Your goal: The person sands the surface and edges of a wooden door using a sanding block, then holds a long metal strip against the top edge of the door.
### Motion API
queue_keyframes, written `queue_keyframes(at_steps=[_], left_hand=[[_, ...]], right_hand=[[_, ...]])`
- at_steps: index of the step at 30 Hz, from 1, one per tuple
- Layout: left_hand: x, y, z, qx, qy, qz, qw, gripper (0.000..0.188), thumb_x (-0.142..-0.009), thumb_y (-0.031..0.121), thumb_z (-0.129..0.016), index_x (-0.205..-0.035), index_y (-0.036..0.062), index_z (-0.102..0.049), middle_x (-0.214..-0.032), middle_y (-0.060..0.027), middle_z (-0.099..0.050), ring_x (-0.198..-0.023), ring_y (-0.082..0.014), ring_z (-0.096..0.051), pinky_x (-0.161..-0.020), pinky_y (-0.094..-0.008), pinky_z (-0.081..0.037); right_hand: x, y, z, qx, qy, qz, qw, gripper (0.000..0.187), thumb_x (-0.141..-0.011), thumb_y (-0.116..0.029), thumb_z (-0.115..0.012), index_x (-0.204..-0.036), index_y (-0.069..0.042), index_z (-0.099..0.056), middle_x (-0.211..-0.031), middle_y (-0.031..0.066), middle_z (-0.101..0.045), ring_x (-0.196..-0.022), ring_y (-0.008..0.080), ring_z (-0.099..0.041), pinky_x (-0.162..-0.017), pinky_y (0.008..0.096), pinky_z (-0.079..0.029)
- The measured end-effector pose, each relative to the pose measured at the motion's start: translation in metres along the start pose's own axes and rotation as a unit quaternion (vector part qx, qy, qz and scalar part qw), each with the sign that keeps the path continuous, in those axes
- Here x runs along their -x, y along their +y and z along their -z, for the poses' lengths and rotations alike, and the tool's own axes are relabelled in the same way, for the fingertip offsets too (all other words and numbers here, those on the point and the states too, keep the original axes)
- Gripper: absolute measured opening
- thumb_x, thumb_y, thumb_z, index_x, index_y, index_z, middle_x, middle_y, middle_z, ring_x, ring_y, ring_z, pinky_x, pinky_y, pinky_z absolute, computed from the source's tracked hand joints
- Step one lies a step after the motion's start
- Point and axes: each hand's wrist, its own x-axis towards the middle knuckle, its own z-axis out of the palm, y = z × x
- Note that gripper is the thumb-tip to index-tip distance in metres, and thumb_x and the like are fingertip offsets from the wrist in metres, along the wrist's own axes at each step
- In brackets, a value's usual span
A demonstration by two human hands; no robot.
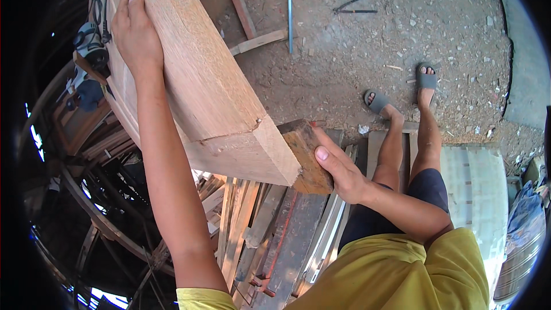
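The open left hand (pixel 138 40) rests on a thick, pale wooden frame (pixel 201 63); the right hand (pixel 343 175) grips a dark brown, rectangular wooden block (pixel 313 159) at the frame's near end, apparently touching it. The frame's pieces look already joined, but a ragged seam (pixel 224 136) leaves that end seemingly unfinished. Right of the frame lies a black, V-shaped metal tool (pixel 359 11)

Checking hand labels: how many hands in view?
2: the left hand lies on the large timber; the right hand holds a dark wood block by the timber's end. No others visible.
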Motion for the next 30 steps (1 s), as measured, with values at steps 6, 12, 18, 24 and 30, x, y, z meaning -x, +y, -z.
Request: queue_keyframes(at_steps=[6,12,18,24,30], left_hand=[[0.0,0.003,-0.001,0.009,-0.004,0.01,1.0,0.061,-0.107,0.042,-0.049,-0.149,-0.0011,-0.062,-0.154,-0.0227,-0.06,-0.147,-0.0377,-0.049,-0.125,-0.0409,-0.032],[-0.001,0.006,0.001,-0.002,-0.005,0.015,1.0,0.062,-0.106,0.041,-0.048,-0.147,-0.0022,-0.062,-0.157,-0.0193,-0.058,-0.147,-0.0384,-0.047,-0.125,-0.042,-0.031],[-0.005,0.001,-0.001,-0.013,-0.011,-0.009,1.0,0.061,-0.107,0.04,-0.046,-0.145,-0.0033,-0.063,-0.158,-0.0171,-0.057,-0.147,-0.0396,-0.046,-0.124,-0.0434,-0.03],[-0.009,-0.004,0.001,-0.028,-0.017,-0.013,0.999,0.061,-0.107,0.04,-0.047,-0.146,-0.0039,-0.061,-0.159,-0.0191,-0.056,-0.147,-0.04,-0.046,-0.125,-0.0441,-0.029],[-0.002,0.008,0.001,-0.013,-0.014,0.024,1.0,0.062,-0.106,0.04,-0.047,-0.149,-0.0029,-0.059,-0.158,-0.0205,-0.056,-0.149,-0.0401,-0.044,-0.125,-0.0444,-0.029]], right_hand=[[-0.004,0.004,0.006,0.05,-0.009,0.003,0.999,0.081,-0.117,-0.053,-0.035,-0.165,0.012,-0.023,-0.167,0.028,-0.037,-0.158,0.0319,-0.033,-0.129,0.0395,-0.026],[-0.006,0.008,0.007,0.095,0.005,0.012,0.995,0.086,-0.116,-0.056,-0.035,-0.163,0.016,-0.024,-0.169,0.0337,-0.033,-0.161,0.0389,-0.028,-0.131,0.0421,-0.023],[-0.049,-0.013,0.002,0.067,0.014,0.059,0.996,0.087,-0.116,-0.056,-0.036,-0.162,0.016,-0.026,-0.168,0.0351,-0.033,-0.161,0.0408,-0.029,-0.131,0.0424,-0.022],[-0.026,-0.012,0.006,0.084,0.003,0.019,0.996,0.087,-0.115,-0.056,-0.039,-0.162,0.016,-0.027,-0.169,0.0352,-0.032,-0.161,0.0412,-0.029,-0.131,0.0426,-0.022],[-0.048,-0.027,-0.005,0.078,0.039,0.044,0.995,0.086,-0.116,-0.055,-0.039,-0.162,0.016,-0.027,-0.167,0.0345,-0.035,-0.159,0.0392,-0.032,-0.13,0.0421,-0.025]])
